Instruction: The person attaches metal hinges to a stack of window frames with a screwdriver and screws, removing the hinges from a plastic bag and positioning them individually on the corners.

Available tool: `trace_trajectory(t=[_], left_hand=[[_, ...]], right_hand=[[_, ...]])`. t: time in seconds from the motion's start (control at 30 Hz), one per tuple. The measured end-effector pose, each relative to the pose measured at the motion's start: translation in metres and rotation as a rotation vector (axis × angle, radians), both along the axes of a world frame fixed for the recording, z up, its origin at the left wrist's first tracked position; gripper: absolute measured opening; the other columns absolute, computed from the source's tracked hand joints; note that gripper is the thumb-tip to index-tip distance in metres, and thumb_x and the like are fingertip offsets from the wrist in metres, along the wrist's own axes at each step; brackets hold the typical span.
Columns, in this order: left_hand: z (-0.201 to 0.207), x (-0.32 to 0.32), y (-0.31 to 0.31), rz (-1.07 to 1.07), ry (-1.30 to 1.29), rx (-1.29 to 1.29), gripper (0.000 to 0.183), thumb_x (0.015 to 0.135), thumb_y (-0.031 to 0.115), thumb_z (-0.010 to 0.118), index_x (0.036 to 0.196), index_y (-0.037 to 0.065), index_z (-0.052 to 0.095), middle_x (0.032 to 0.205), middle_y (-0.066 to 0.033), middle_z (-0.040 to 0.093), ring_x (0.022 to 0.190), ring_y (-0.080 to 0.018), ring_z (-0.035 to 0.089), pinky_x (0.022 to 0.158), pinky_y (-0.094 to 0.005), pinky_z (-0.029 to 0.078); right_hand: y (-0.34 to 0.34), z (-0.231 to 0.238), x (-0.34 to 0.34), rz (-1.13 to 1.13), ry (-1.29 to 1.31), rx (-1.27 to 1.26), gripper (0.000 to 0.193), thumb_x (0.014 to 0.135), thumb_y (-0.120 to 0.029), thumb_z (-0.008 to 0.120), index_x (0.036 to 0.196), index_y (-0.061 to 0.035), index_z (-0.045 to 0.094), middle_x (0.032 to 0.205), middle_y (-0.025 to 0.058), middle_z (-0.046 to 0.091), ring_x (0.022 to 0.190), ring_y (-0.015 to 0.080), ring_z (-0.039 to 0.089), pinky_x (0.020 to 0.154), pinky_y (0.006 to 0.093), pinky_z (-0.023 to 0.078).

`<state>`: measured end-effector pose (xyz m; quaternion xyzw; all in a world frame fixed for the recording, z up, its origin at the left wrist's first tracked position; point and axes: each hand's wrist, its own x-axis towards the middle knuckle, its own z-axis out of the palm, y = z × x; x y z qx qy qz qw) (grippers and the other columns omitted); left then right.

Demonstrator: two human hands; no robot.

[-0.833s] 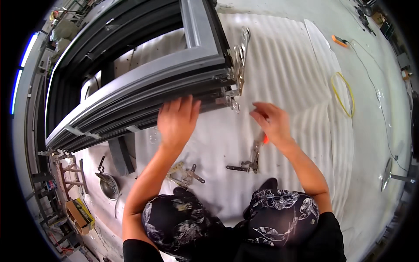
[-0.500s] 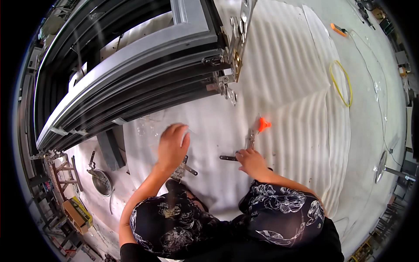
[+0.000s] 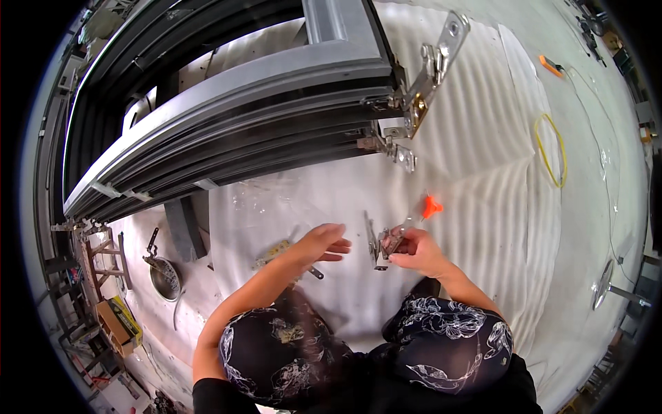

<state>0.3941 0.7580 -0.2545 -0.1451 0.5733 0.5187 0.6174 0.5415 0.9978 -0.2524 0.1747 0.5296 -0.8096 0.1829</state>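
My right hand (image 3: 418,252) grips a metal hinge (image 3: 374,243) with several folding arms, held just above the white sheet. My left hand (image 3: 321,244) is to the left of it, apart from the hinge, its fingers stretched out and holding nothing. Just beyond my right hand lies a three-lobed orange tool (image 3: 432,206) with a thin metal shaft. More metal hinge pieces (image 3: 276,254) lie by my left forearm, which partly hides them. A dark strip end (image 3: 316,272) sticks out beneath that arm.
Stacked grey metal frames (image 3: 241,79) fill the far left, with hinge arms (image 3: 420,103) jutting from their near corner. A metal bowl (image 3: 165,279), a brown stool (image 3: 107,259) and a cardboard box (image 3: 116,324) stand left. A yellow loop (image 3: 563,155) lies right, on the sheet's edge.
My right hand has raised the hinge from the sheet and turned it. My left hand has come rightward and nearer to me. The whole view has shifted slightly.
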Motion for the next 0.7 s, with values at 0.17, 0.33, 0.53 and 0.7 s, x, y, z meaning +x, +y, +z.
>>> trace_trajectory(t=[0.17,0.33,0.53,0.7], left_hand=[[0.012,-0.003,0.009,0.190,-0.157,0.338,0.046,0.098,0.039,0.059,0.125,0.003,0.051,0.119,-0.0160,0.063,0.111,-0.0257,0.063,0.101,-0.0400,0.050],[0.008,-0.002,0.002,0.214,-0.089,0.207,0.032,0.099,0.028,0.060,0.120,0.004,0.055,0.110,-0.0073,0.065,0.100,-0.0205,0.066,0.095,-0.0372,0.053],[0.005,0.003,-0.011,0.194,-0.065,0.188,0.033,0.098,0.029,0.061,0.120,0.005,0.058,0.108,-0.0076,0.066,0.099,-0.0196,0.066,0.093,-0.0354,0.054],[-0.029,-0.011,-0.045,0.165,0.247,-0.012,0.025,0.091,0.020,0.061,0.112,0.006,0.062,0.100,-0.0102,0.069,0.094,-0.0229,0.068,0.080,-0.0360,0.055]], right_hand=[[-0.009,0.016,-0.019,0.022,0.199,0.033,0.038,0.082,-0.002,0.068,0.118,0.0021,0.056,0.113,0.0070,0.063,0.097,0.0129,0.063,0.087,0.0298,0.052],[-0.020,0.024,-0.029,-0.027,0.047,-0.069,0.048,0.083,-0.002,0.069,0.126,0.0002,0.048,0.118,0.0105,0.061,0.104,0.0167,0.062,0.093,0.0328,0.050],[-0.031,0.007,-0.034,-0.022,0.126,-0.004,0.042,0.088,-0.008,0.070,0.125,-0.0010,0.050,0.118,0.0106,0.063,0.102,0.0163,0.063,0.089,0.0324,0.052],[-0.031,-0.020,-0.036,-0.045,0.028,0.253,0.021,0.087,-0.009,0.069,0.104,0.0011,0.064,0.092,0.0035,0.068,0.082,0.0083,0.062,0.074,0.0239,0.050]])
